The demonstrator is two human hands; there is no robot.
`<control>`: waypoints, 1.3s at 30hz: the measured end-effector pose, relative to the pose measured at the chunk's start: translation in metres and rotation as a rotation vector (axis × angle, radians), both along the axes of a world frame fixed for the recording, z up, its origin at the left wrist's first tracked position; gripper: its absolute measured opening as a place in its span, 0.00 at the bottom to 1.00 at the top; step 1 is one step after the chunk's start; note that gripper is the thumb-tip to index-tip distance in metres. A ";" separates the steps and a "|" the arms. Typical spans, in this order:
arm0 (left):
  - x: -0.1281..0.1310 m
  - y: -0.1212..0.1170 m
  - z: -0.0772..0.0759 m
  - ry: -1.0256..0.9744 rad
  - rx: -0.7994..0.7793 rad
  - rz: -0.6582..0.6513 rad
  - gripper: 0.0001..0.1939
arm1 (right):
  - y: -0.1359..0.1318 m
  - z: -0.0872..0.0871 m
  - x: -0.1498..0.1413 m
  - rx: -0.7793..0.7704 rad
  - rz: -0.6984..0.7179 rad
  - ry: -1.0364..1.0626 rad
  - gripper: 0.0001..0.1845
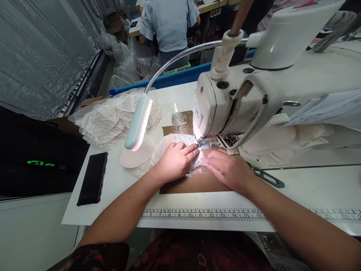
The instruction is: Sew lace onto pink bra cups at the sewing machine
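A white lace piece [183, 140] lies under the needle area of a white sewing machine [210, 105]. My left hand [179, 160] presses on this lace, its fingers together and their tips close to the presser foot, gripping the fabric against the bed. Just right of it, my right hand [227, 167] pinches the lace's near right edge between thumb and fingers. Part of the lace is hidden beneath my left hand. A smooth beige cup-shaped pad [137, 156] rests left of my left hand, with lace around it.
Stacked lace pieces [109, 118] lie at the table's back left. A black phone [92, 178] sits near the left edge. A lamp [138, 122] on a bent metal neck hangs over the table. A printed ruler [197, 215] runs along the front. Beyond, a person [170, 26] sits facing away.
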State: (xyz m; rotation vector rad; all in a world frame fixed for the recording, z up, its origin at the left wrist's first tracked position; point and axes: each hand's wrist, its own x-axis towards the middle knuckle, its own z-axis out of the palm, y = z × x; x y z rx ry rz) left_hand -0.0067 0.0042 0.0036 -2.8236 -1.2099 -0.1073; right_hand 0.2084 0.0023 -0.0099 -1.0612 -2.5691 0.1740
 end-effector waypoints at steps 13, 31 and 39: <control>-0.008 -0.001 -0.001 -0.055 -0.003 -0.031 0.19 | -0.001 0.002 0.002 0.032 0.023 -0.094 0.17; -0.017 0.021 -0.017 -0.320 0.011 0.179 0.17 | 0.005 0.001 -0.009 -0.076 -0.064 -0.094 0.20; -0.018 0.017 -0.011 -0.403 0.007 0.221 0.20 | 0.004 0.011 -0.015 -0.051 -0.095 -0.207 0.19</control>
